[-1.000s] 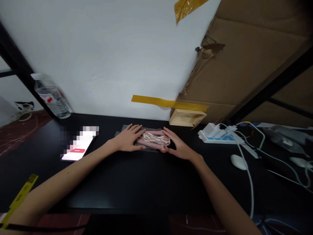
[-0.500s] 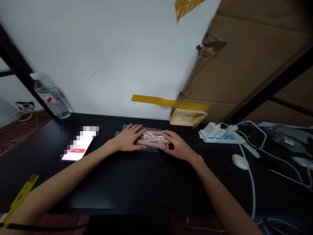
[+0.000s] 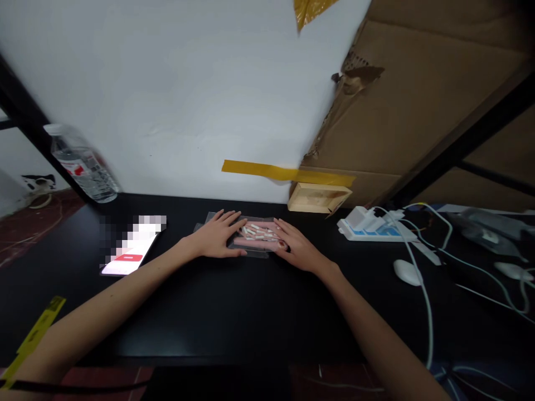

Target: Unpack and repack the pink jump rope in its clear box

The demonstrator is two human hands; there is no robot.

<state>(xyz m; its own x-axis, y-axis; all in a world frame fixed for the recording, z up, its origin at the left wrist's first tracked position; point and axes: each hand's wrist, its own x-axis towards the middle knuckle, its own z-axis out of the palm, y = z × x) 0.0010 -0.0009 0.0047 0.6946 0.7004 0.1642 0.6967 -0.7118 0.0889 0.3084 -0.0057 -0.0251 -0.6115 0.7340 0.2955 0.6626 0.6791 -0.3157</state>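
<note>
A clear plastic bag (image 3: pixel 262 254) lies flat on the black table (image 3: pixel 234 312), with a pink item (image 3: pixel 256 243) and several small white pieces (image 3: pixel 261 231) inside or on it. Palm down, my left hand (image 3: pixel 219 235) rests on the left end of the bag, its fingers spread. My right hand (image 3: pixel 298 245) lies over the right end, fingers stretched out and thumb apart. Both hands press from above, and neither is wrapped round anything. The bag's two ends are partly hidden under the hands.
A lit phone (image 3: pixel 136 245) and a water bottle (image 3: pixel 87 172) are at the left. Behind my right hand stands a shallow wooden box (image 3: pixel 320 198). To the right are a power strip (image 3: pixel 371 227), a white mouse (image 3: pixel 407 272) and loose cables (image 3: pixel 426 312).
The whole view has shifted slightly. Both hands remain over the bag, and the white pieces between them look a little flatter and more spread.
</note>
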